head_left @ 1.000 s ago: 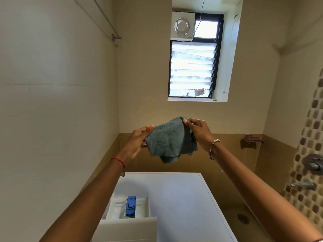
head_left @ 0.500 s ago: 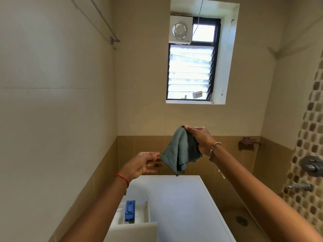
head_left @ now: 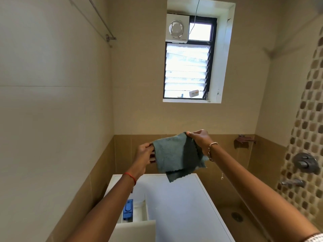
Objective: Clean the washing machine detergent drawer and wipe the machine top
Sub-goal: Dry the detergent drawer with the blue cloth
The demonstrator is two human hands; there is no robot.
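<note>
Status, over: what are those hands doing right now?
Left hand, right hand: both pinching grey-green cloth, spread midair. Detergent drawer pulled open below. Machine top not yet touched.

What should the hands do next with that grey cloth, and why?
Probably lower the cloth into the open detergent drawer. The left hand and right hand pinch its top corners, holding it spread in the air above the machine top, so it wipes nothing yet.

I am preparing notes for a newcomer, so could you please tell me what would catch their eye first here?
First, the grey-green terry cloth, pinched by the left hand and the right hand and spread mid-frame above the flat white washing machine top. Next, the pulled-out white detergent drawer with its blue plastic insert at lower left, and the bright black-framed louvred window high on the back wall.
</note>
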